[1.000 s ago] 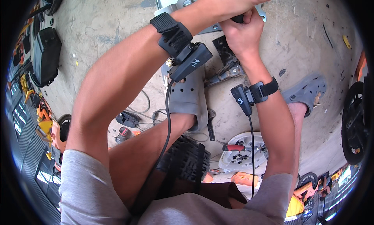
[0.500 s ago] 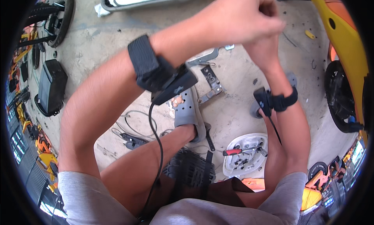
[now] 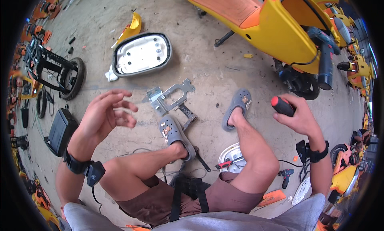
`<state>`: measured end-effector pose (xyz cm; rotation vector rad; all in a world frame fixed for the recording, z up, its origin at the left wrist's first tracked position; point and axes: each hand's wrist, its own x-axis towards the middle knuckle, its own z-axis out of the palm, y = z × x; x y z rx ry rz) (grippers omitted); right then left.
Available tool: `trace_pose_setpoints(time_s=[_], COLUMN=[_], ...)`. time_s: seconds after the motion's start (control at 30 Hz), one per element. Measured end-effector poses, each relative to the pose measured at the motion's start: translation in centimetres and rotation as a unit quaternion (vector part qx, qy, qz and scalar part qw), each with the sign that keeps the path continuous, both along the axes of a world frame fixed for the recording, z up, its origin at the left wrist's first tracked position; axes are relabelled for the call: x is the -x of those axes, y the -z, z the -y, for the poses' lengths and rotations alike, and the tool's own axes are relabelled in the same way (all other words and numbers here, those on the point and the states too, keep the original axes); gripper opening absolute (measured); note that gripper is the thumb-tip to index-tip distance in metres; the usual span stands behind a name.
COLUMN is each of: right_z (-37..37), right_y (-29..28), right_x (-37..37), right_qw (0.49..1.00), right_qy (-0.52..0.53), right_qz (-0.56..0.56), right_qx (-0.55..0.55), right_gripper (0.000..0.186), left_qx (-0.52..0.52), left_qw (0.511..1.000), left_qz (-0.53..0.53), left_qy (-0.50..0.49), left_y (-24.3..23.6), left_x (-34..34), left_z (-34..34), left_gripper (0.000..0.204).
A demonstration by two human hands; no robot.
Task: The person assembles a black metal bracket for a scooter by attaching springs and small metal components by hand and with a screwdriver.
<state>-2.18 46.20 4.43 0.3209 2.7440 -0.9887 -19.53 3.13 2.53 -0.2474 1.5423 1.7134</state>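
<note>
My left hand (image 3: 106, 117) is raised at the left, fingers apart and loosely curled, holding nothing. At the right, my right hand (image 3: 298, 119) grips a black-and-red tool handle (image 3: 282, 107). On the floor between and above my feet lies a silver metal bracket (image 3: 158, 101), with a dark hinged metal piece (image 3: 188, 117) just below it. A white dish (image 3: 229, 154) beside my right leg holds small parts and a red-handled tool (image 3: 225, 164). A cordless drill (image 3: 286, 175) lies to the right of that leg.
A white oval shell with a black rim (image 3: 168, 51) lies ahead, near a yellow panel (image 3: 134, 25). A yellow-orange scooter body (image 3: 288, 47) occupies the upper right. A black frame with a wheel (image 3: 78, 79) and a black box (image 3: 61, 133) are at the left. Cables run near my legs.
The view has widened to show more floor and scooters ahead. My hands, earlier together at the top, have separated and lowered to either side; the tool handle is visible in my right hand.
</note>
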Motion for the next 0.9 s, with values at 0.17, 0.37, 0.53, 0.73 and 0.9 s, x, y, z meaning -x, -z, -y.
trace_pose_setpoints(time_s=[0.17, 0.37, 0.53, 0.73, 0.9], right_z=[2.6, 12.5, 18.0, 20.9, 21.0], right_y=[-4.9, -2.2, 2.8, 8.9, 13.3], right_x=[-14.7, -19.4, -19.5, -18.6, -15.6], right_qw=[0.89, 0.848, 0.864, 0.783, 0.553], right_qy=[0.25, 0.242, 0.148, 0.208, 0.373], right_qz=[-0.029, -0.231, -0.191, -0.251, -0.059], right_qx=[0.381, 0.41, 0.442, 0.53, 0.743], right_gripper=[0.037, 0.029, 0.045, 0.048, 0.026], left_qx=[-0.049, -0.07, -0.028, -0.008, -0.105], left_qw=[0.997, 0.992, 0.96, 0.962, 0.982], left_qz=[0.037, 0.085, -0.127, -0.098, -0.031], left_qy=[-0.038, 0.061, 0.247, 0.253, 0.155], left_y=[-4.7, -0.8, 3.4, 2.2, -0.3], left_x=[-8.8, -22.2, -29.9, -31.7, -26.7], left_z=[3.7, 0.6, -4.6, -6.3, -4.8], left_gripper=[0.026, 0.028, 0.032, 0.02, 0.031])
